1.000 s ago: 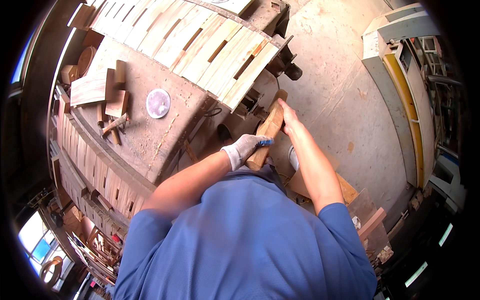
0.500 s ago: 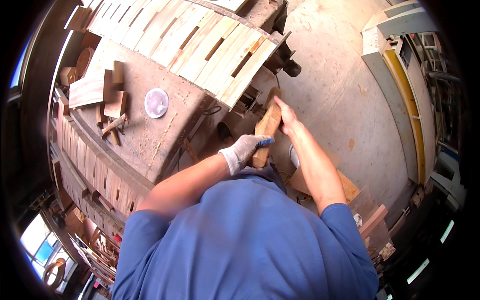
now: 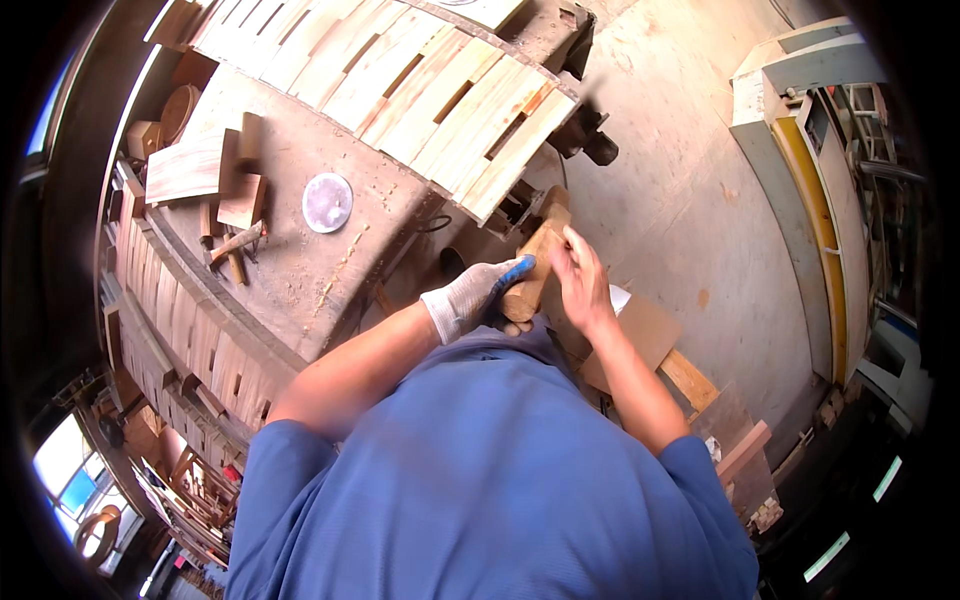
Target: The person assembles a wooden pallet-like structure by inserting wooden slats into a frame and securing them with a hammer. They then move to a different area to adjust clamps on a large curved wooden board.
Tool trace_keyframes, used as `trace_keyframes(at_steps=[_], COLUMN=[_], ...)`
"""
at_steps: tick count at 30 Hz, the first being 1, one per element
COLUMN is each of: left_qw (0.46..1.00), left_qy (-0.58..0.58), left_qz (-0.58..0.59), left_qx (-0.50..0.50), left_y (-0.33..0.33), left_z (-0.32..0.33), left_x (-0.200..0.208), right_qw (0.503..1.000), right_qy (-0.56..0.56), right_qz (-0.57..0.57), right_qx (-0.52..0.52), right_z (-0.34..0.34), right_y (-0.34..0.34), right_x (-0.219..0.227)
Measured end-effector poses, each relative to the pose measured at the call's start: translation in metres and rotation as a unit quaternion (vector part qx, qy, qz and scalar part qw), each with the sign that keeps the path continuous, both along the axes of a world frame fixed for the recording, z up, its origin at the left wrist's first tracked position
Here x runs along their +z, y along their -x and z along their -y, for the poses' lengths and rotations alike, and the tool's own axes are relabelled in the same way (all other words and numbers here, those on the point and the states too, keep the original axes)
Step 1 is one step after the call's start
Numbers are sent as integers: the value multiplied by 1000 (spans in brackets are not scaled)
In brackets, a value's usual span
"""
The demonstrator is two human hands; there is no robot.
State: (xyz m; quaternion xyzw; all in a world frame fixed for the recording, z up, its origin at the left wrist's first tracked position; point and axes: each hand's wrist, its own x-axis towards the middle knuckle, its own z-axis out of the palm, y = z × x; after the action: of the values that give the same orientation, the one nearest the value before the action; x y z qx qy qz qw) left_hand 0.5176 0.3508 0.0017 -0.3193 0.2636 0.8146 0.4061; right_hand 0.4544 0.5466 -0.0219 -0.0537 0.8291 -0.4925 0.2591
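Note:
A short, thick wooden block (image 3: 542,248) with a shaped outline slants away from my body. My left hand (image 3: 468,299), in a pale glove with blue on the thumb, is closed around its near end. Fingertips show beneath that end. On the block's right side is my bare right hand (image 3: 584,278), its fingers stretched out and not wrapped round the wood. Whether its fingertips touch the block I cannot tell.
At the upper left, a workbench (image 3: 290,270) bears a hammer (image 3: 236,243), wood blocks (image 3: 190,170) and a round pale disc (image 3: 327,202). Light wooden strips (image 3: 430,90) lie along its far side. Grey cabinetry (image 3: 800,200) stands right; boards (image 3: 640,335) lie near my right forearm.
My right hand has loosened from the block's far end and drawn back along its right side. The left hand still grips the near end, shifted slightly left.

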Motion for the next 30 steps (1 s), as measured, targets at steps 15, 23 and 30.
trace_keyframes(at_steps=[15, 23, 30], left_qw=[572, 488, 528], left_qy=[685, 722, 703], left_qz=[-448, -425, -416], left_qx=[-55, -245, -230], left_y=[46, 119, 115], left_z=[28, 14, 15], left_x=[40, -6, -15], right_qw=[912, 863, 860], right_qy=[-160, -181, -135], right_qz=[-319, -441, -453], right_qx=[202, 170, 190], right_z=[45, 62, 57], right_y=[-56, -51, -30], right_x=[54, 52, 50])
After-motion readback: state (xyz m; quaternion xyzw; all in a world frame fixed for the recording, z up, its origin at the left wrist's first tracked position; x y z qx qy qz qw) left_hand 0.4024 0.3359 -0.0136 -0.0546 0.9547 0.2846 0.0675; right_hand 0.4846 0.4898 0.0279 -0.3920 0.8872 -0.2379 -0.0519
